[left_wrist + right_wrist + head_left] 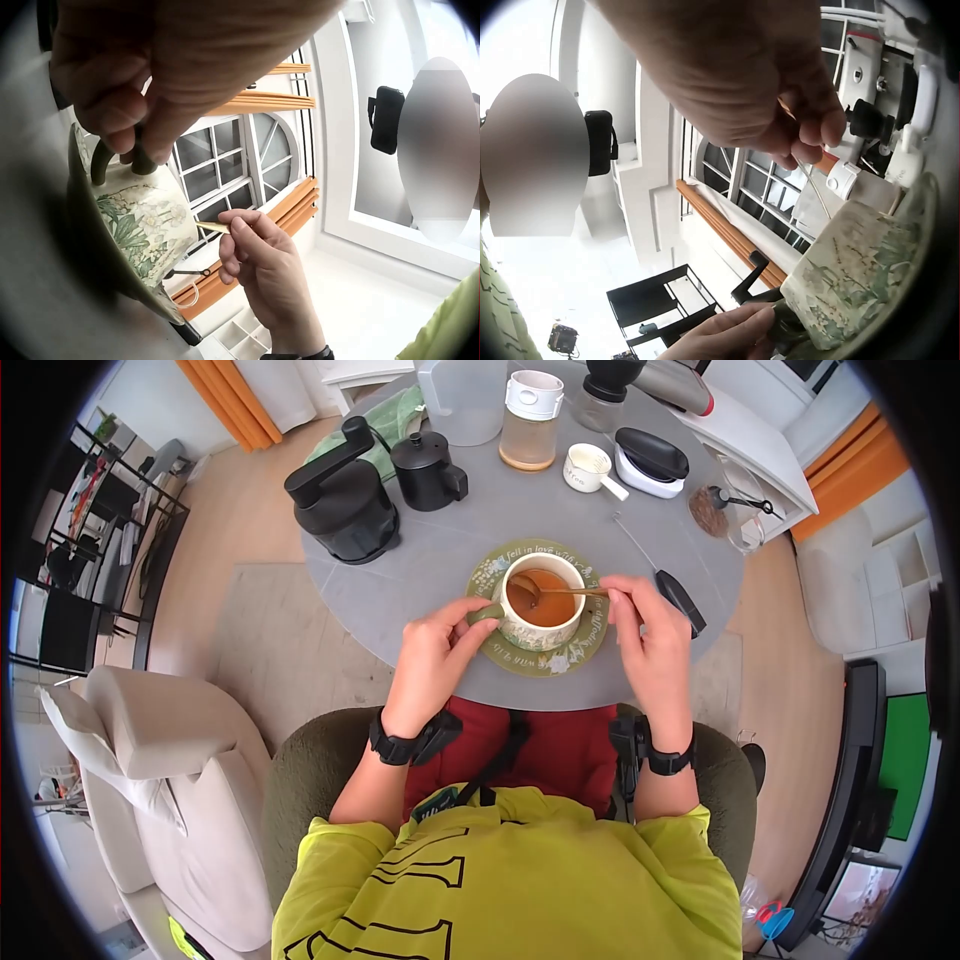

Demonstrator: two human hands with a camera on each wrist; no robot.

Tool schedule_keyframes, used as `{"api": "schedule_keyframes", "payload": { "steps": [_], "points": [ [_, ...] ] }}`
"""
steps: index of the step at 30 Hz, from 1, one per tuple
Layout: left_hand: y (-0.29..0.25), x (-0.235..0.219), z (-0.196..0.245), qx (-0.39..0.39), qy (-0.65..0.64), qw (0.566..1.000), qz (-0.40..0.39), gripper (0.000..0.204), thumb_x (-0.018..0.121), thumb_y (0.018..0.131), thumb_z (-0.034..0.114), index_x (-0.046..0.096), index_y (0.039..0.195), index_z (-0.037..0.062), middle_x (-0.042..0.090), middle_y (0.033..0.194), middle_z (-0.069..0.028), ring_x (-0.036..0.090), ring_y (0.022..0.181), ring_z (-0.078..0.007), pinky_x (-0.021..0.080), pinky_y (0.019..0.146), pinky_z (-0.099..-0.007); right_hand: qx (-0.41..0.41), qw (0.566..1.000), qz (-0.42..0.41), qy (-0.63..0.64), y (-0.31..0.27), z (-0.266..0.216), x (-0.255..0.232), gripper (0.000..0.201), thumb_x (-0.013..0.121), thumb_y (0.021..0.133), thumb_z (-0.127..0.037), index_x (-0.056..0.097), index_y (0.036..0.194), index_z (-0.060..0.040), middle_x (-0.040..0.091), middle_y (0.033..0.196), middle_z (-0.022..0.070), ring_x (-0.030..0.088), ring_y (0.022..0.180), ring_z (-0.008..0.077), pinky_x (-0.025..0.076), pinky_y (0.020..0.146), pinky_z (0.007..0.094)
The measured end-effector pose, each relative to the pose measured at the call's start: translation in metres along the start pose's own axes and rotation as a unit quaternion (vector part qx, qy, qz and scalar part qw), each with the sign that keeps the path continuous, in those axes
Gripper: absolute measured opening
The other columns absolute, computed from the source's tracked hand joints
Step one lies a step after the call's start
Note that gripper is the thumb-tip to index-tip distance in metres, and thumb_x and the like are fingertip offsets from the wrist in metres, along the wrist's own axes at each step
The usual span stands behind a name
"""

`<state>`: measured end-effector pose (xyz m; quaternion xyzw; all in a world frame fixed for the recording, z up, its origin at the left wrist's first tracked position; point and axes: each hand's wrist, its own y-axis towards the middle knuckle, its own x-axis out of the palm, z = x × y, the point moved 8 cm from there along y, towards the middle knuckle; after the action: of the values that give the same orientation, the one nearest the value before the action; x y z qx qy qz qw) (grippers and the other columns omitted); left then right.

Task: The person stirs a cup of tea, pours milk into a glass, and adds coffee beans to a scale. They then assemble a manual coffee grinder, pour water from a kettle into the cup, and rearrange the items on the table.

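A floral cup (540,635) with brownish-orange liquid (553,606) stands on a green saucer (503,651) with lettering. The left hand (432,655) pinches the cup's green handle (487,614) at the cup's left side. From the right, the right hand (652,642) holds the end of a wooden spoon (570,592) between thumb and fingers; the spoon's bowl lies in the liquid. In the left wrist view the right hand (264,264) pinches the spoon above the rim of the cup (150,217). The right wrist view shows the left hand (724,335) at the handle.
Beyond the saucer on the grey table (430,580) are a black grinder (345,510), a black pot (428,470), a lidded glass jar (530,435), a white measuring cup (587,468) and a black-and-white container (650,463). A black-handled tool (680,603) lies at the right edge.
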<state>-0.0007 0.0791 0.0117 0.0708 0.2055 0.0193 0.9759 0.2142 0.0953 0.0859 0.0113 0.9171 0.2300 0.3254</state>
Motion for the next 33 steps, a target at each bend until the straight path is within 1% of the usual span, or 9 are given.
{"api": "schedule_keyframes", "payload": {
  "steps": [5,6,7,13,19,27,29,31,33],
  "points": [
    [0.003,0.0,0.003,-0.002,0.02,1.0,-0.005,0.02,0.065,0.088,0.009,0.066,0.105,0.0005,0.05,0.055,0.0013,0.043,0.047,-0.004,0.033,0.044,-0.0214,-0.076,0.992,0.034,-0.091,0.005,-0.011,-0.012,0.009,0.06,0.086,-0.002,0.062,0.095,-0.0041,0.063,0.077,0.0138,0.06,0.065,0.0301,0.046,0.058,0.035],
    [0.002,0.0,0.003,-0.016,0.017,1.0,0.001,0.019,0.067,0.086,0.009,0.066,0.103,0.0001,0.05,0.056,-0.0021,0.043,0.048,-0.0073,0.035,0.045,-0.0236,-0.089,0.989,0.037,-0.116,0.005,-0.014,-0.016,0.009,0.06,0.085,-0.001,0.062,0.094,-0.0041,0.064,0.078,0.0138,0.061,0.067,0.0317,0.047,0.059,0.0367],
    [0.002,-0.001,0.003,-0.03,0.014,0.999,0.008,0.018,0.068,0.085,0.009,0.066,0.1,-0.0004,0.05,0.056,-0.0055,0.042,0.049,-0.0106,0.037,0.047,-0.0258,-0.087,0.989,0.039,-0.117,0.004,-0.014,-0.02,0.009,0.06,0.085,-0.001,0.062,0.094,-0.0041,0.064,0.078,0.0138,0.061,0.067,0.0317,0.047,0.059,0.0367],
    [0.001,-0.001,0.004,-0.03,0.009,0.999,0.012,0.019,0.068,0.085,0.009,0.066,0.1,-0.0012,0.051,0.056,-0.006,0.044,0.049,-0.0101,0.038,0.047,-0.0256,-0.072,0.993,-0.006,-0.096,-0.004,-0.024,-0.023,0.009,0.06,0.083,0.001,0.062,0.092,-0.0029,0.064,0.079,0.0135,0.062,0.069,0.0314,0.048,0.06,0.0368],
    [-0.001,-0.001,0.006,-0.035,0.006,0.999,0.01,0.019,0.068,0.085,0.009,0.066,0.1,-0.0012,0.051,0.057,-0.0059,0.044,0.049,-0.0095,0.038,0.047,-0.0255,-0.107,0.994,-0.019,-0.031,-0.004,-0.033,-0.002,0.012,0.06,0.082,0.002,0.062,0.094,-0.0022,0.065,0.081,0.0127,0.062,0.069,0.0304,0.049,0.061,0.037],
    [0.002,-0.001,0.007,-0.038,0.012,0.999,0.004,0.018,0.067,0.086,0.011,0.066,0.1,-0.0005,0.052,0.056,-0.0051,0.044,0.049,-0.0085,0.038,0.047,-0.0249,-0.17,0.976,0.035,-0.13,0.004,-0.029,-0.005,0.027,0.059,0.074,0.006,0.062,0.098,-0.0035,0.064,0.082,0.0119,0.062,0.072,0.0289,0.05,0.06,0.037],
    [0.002,-0.001,0.005,-0.041,0.011,0.999,0.004,0.018,0.067,0.086,0.01,0.066,0.1,-0.0006,0.052,0.056,-0.0049,0.044,0.049,-0.0084,0.038,0.047,-0.0249,-0.171,0.975,0.042,-0.138,0.004,-0.028,-0.011,0.026,0.059,0.074,0.007,0.062,0.098,-0.0035,0.064,0.082,0.0117,0.062,0.072,0.0289,0.049,0.06,0.0369],
    [0.002,0.0,0.004,-0.02,0.022,1.0,-0.009,0.019,0.065,0.088,0.01,0.066,0.105,-0.0004,0.052,0.056,0.0007,0.045,0.046,-0.0039,0.036,0.043,-0.0208,-0.171,0.973,0.049,-0.148,0.003,-0.029,-0.019,0.026,0.058,0.074,0.007,0.062,0.097,-0.0035,0.064,0.081,0.0115,0.062,0.072,0.0289,0.049,0.06,0.0369],
    [0.002,0.001,0.002,-0.022,0.019,1.0,-0.009,0.019,0.065,0.088,0.01,0.066,0.105,-0.0003,0.052,0.056,0.0009,0.045,0.046,-0.0038,0.036,0.043,-0.0207,-0.137,0.977,0.023,-0.16,0.001,-0.027,-0.023,0.023,0.058,0.075,0.007,0.062,0.096,-0.0033,0.064,0.081,0.0111,0.062,0.072,0.0294,0.049,0.061,0.0375]
  ]
}}
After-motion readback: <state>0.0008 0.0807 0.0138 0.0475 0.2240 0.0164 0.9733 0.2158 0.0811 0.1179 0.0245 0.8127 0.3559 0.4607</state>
